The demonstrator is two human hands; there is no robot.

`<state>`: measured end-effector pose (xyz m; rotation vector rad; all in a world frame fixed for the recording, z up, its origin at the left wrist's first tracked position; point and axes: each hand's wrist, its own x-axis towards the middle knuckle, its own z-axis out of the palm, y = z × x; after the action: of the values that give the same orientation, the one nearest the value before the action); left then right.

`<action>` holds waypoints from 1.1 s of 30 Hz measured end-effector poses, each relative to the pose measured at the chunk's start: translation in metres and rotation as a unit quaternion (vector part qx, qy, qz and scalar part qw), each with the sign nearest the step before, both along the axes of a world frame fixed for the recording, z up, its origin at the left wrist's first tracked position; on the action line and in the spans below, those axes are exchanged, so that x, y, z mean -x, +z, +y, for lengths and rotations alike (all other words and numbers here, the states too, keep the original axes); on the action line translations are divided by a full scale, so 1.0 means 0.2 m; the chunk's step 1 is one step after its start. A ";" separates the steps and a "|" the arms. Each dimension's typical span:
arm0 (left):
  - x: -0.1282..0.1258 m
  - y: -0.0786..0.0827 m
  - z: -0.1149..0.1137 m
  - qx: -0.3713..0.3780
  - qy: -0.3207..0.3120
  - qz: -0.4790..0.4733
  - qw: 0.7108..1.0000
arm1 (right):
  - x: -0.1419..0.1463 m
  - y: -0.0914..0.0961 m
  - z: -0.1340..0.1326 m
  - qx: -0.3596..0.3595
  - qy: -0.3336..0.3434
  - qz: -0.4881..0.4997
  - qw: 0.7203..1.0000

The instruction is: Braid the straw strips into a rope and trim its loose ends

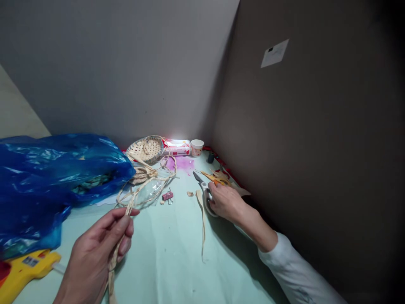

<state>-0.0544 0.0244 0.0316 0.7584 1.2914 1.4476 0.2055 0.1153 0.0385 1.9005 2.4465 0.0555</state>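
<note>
A braided straw cord (pixel 129 207) is pinched between the thumb and fingers of my left hand (pixel 103 240). Its lower end hangs below the hand, and its far part runs in loops toward a coil of braid (pixel 141 175). On the right, my right hand (pixel 226 202) has its fingers curled at the white handle of the scissors (pixel 205 192), whose dark blades point away. Close beside them lies a loose pale strip of husk (pixel 201 219). More dry husk strips (pixel 226 179) lie just beyond the right hand, partly hidden by it.
Blue plastic bag (pixel 63 169) fills the left, with a yellow glue gun (pixel 28 270) in front. A woven basket (pixel 147 148), tissue pack (pixel 179 147), paper cup (pixel 197 147) and small dark spool (pixel 210 157) stand at the back. A binder clip (pixel 168 196) lies mid-table. Walls close off the back and right.
</note>
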 end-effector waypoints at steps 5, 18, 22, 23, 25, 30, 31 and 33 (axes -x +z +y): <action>0.00 0.01 -0.01 0.004 0.004 0.000 1.000 | -0.03 0.02 0.03 -0.080 -0.039 0.047 0.995; 0.00 0.08 -0.03 -0.077 -0.034 -0.056 0.995 | 0.11 0.09 -0.07 0.251 0.076 0.725 0.637; -0.01 0.12 -0.06 -0.098 -0.037 -0.041 0.994 | 0.21 0.09 -0.20 0.301 0.108 0.682 0.658; -0.01 0.13 -0.07 -0.104 -0.040 -0.044 0.993 | 0.22 0.09 -0.22 0.298 0.116 0.684 0.656; -0.02 0.14 -0.08 -0.115 -0.049 -0.052 0.991 | 0.23 0.08 -0.24 0.291 0.133 0.704 0.634; -0.03 0.16 -0.09 -0.124 -0.064 -0.085 0.986 | 0.25 0.05 -0.25 0.359 0.138 0.715 0.583; -0.02 0.16 -0.09 -0.128 -0.065 -0.087 0.986 | 0.26 0.04 -0.25 0.357 0.138 0.710 0.591; -0.02 0.16 -0.09 -0.133 -0.065 -0.083 0.986 | 0.26 0.05 -0.24 0.319 0.142 0.706 0.616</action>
<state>-0.0508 0.0067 0.0646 0.8611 0.9164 1.5590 0.1537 0.0665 0.0485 1.1194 2.4483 -2.7633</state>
